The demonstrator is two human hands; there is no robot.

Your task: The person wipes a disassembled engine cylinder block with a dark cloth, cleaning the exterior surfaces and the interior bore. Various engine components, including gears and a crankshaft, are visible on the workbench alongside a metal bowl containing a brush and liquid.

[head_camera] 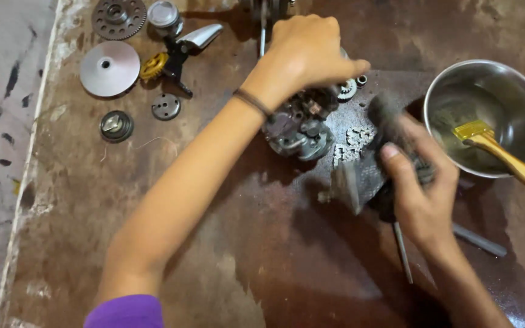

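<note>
My left hand (307, 51) reaches across the brown work surface and rests on top of a grey metal engine assembly (299, 129), fingers curled over it; a dark band circles the wrist. My right hand (420, 188) is closed around a dark, blurred part (369, 176) just right of the assembly. A short loop of chain (352, 144) lies between the two hands, and a small gear (348, 90) sits under my left fingertips.
A steel bowl (521, 97) with a yellow-handled brush (499, 152) stands at the right. Loose parts lie at the upper left: a toothed disc (118, 17), a smooth round plate (110, 68), a cap (116, 126), a yellow gear (154, 65). Metal rods (403, 252) lie near my right wrist.
</note>
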